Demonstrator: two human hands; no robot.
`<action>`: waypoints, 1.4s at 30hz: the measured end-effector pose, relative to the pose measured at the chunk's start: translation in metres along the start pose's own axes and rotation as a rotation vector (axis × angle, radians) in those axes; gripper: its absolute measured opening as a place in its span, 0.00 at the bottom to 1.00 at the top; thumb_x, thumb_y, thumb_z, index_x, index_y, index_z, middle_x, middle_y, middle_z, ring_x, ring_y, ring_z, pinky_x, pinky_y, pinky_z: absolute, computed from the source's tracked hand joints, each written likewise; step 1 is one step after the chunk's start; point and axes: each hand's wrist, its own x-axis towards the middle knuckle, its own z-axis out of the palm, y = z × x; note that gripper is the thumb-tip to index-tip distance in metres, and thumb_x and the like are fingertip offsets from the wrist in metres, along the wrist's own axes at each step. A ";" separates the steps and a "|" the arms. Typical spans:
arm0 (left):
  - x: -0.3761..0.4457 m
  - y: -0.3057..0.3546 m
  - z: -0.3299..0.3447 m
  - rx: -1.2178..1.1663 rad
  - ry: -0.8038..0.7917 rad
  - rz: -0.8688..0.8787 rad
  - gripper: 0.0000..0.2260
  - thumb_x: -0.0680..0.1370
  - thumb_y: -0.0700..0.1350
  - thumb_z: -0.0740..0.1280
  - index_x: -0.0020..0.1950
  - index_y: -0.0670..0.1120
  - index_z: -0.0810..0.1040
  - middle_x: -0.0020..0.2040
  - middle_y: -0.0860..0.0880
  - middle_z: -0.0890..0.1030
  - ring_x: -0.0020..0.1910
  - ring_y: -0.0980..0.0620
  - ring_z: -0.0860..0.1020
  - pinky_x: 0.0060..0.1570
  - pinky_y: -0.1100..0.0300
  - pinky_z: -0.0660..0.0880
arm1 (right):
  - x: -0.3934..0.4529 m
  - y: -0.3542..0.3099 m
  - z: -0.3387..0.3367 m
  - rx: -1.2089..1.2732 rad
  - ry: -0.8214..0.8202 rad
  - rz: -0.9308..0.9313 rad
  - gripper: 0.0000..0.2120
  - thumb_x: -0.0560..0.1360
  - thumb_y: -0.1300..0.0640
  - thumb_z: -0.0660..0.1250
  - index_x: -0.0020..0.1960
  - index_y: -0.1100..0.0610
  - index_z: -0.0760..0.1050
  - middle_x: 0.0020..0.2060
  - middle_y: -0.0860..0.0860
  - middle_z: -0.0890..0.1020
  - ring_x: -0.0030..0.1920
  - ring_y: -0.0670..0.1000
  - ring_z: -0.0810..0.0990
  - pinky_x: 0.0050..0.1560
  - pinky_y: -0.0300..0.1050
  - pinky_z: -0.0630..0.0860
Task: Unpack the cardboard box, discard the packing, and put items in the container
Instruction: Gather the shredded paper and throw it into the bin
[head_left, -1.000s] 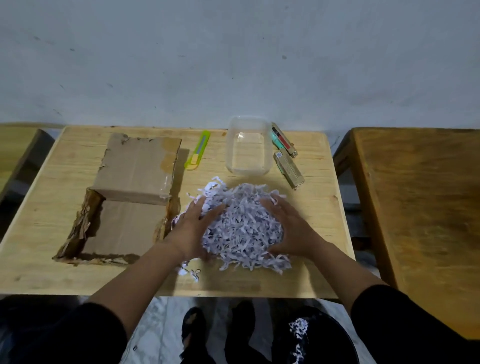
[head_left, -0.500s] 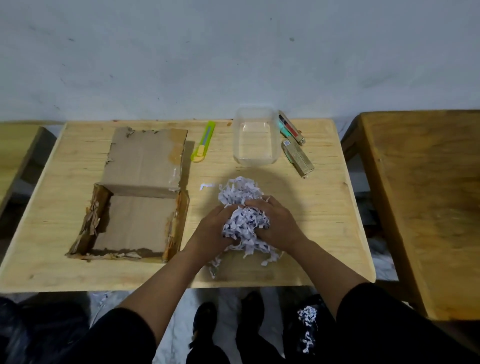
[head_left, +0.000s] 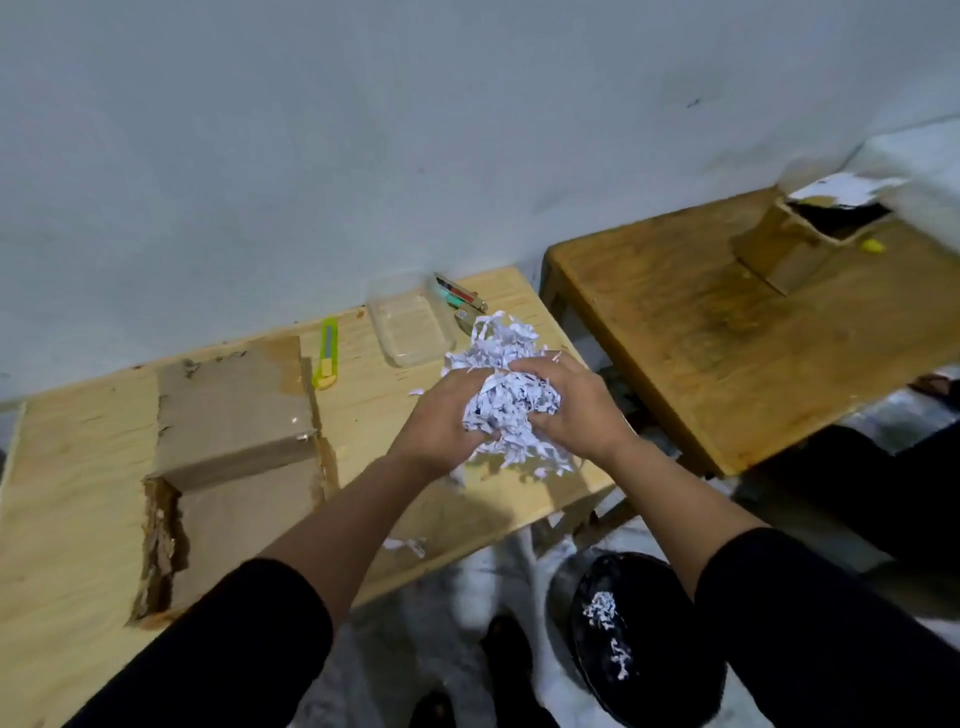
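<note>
A bundle of white shredded paper (head_left: 506, 384) is lifted above the right part of the pale wooden table (head_left: 78, 467). My left hand (head_left: 441, 423) and my right hand (head_left: 574, 402) squeeze it from both sides. The opened cardboard box (head_left: 234, 457) lies flat on the table's left half, its flap folded back. A clear plastic container (head_left: 410, 330) stands at the far edge. Beside it lie a green utility knife (head_left: 327, 353) and a small box of pens (head_left: 460, 297), partly hidden by the paper. A few shreds (head_left: 405, 545) lie at the table's near edge.
A black bin (head_left: 639, 639) with some shreds in it stands on the floor below my right arm. A darker wooden table (head_left: 727, 332) stands to the right, bearing another opened cardboard box (head_left: 800, 239). A grey wall runs behind both tables.
My hands gathered the spread-out shredded paper into a tight bundle and lifted it off the table toward the right. The view has swung right and tilted.
</note>
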 end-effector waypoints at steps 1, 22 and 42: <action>0.002 0.011 0.000 -0.012 -0.002 0.044 0.28 0.66 0.39 0.75 0.65 0.43 0.74 0.62 0.42 0.77 0.62 0.45 0.74 0.58 0.64 0.64 | -0.010 -0.002 -0.010 -0.010 0.037 0.017 0.29 0.64 0.68 0.72 0.63 0.52 0.74 0.58 0.56 0.76 0.61 0.54 0.75 0.62 0.38 0.66; -0.073 0.137 0.302 -0.091 -0.630 0.243 0.14 0.68 0.44 0.69 0.53 0.43 0.77 0.50 0.41 0.81 0.50 0.43 0.79 0.53 0.48 0.76 | -0.294 0.197 -0.028 0.044 0.164 0.639 0.28 0.66 0.64 0.71 0.64 0.52 0.73 0.62 0.57 0.75 0.63 0.57 0.73 0.63 0.40 0.66; -0.066 0.152 0.439 0.340 -0.701 -0.123 0.22 0.80 0.45 0.58 0.73 0.43 0.61 0.72 0.41 0.66 0.69 0.43 0.66 0.67 0.52 0.66 | -0.298 0.319 -0.001 -0.105 -0.147 0.842 0.26 0.79 0.57 0.56 0.74 0.60 0.53 0.75 0.54 0.57 0.74 0.54 0.56 0.72 0.47 0.59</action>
